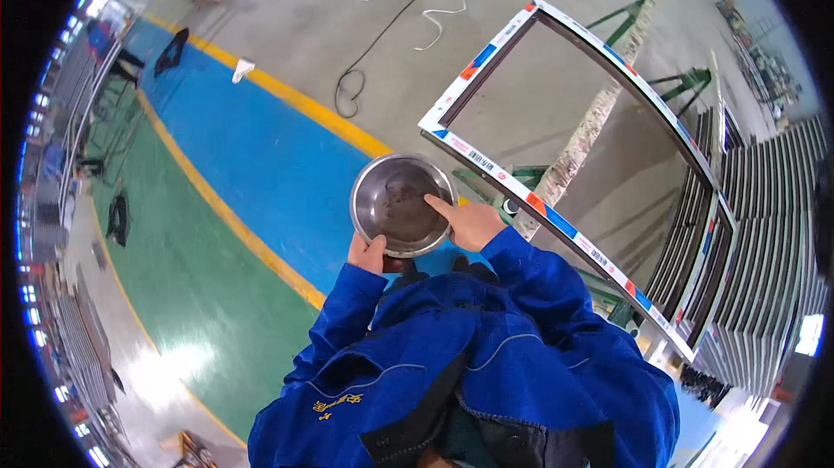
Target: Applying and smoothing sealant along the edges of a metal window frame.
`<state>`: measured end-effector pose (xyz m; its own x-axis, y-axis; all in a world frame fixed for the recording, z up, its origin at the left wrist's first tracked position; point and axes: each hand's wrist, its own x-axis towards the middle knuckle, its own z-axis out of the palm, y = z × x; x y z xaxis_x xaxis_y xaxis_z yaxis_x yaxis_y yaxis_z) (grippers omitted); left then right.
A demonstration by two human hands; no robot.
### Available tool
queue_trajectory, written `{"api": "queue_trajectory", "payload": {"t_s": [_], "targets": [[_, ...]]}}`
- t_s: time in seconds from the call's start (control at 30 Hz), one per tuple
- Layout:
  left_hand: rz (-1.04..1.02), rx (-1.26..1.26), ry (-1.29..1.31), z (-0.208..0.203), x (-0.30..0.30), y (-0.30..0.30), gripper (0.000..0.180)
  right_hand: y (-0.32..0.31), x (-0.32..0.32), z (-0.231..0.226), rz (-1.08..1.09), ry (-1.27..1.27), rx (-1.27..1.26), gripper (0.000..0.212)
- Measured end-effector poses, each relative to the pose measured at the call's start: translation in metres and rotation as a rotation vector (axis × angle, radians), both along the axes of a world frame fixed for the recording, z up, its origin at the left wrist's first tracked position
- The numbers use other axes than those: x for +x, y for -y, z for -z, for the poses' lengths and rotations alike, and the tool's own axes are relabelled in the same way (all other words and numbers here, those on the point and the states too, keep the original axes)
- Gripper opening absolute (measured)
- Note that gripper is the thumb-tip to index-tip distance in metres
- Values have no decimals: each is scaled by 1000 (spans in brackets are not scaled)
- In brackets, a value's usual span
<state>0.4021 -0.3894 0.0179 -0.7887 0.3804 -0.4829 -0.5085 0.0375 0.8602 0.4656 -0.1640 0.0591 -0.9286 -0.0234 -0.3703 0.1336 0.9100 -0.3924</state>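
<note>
A round, shiny metal bowl (369, 199) is in front of my waist, tilted so I look down into it. Its inner bottom has dark smudges or small dark bits, too unclear to name. My left hand (367, 253) grips the near left rim, thumb over the edge and the other fingers underneath. At the right rim is my right hand (476, 225), with one digit reaching over the edge into the bowl. The rest of that hand is closed against the outside, its fingers partly hidden.
To my right, a large frame (556, 216) with white, printed protective tape rests on padded green supports (578, 142). Stacked metal profiles (773, 233) stand beyond it. A dark cable (382, 38) lies on the grey floor ahead. A person (109, 46) is far left.
</note>
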Motion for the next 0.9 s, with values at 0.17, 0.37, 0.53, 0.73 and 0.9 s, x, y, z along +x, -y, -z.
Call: {"api": "queue_trajectory", "payload": {"t_s": [0.17,0.37,0.53,0.73,0.9], "targets": [[-30,19,199,-8,-24,-3,30,-30,-13,-29,67,-163,-317,75],[-114,-103,185,-22,-28,-20,33,-117,-32,14,241,-406,-304,60],[-289,-197,174,-33,-7,-20,34,-162,-62,46,167,-296,-279,56],[-387,-229,203,-41,17,-33,37,-193,-114,92,-150,51,-249,61],[-397,-244,263,-43,24,-30,34,-188,-132,101,-258,93,-332,73]]}}
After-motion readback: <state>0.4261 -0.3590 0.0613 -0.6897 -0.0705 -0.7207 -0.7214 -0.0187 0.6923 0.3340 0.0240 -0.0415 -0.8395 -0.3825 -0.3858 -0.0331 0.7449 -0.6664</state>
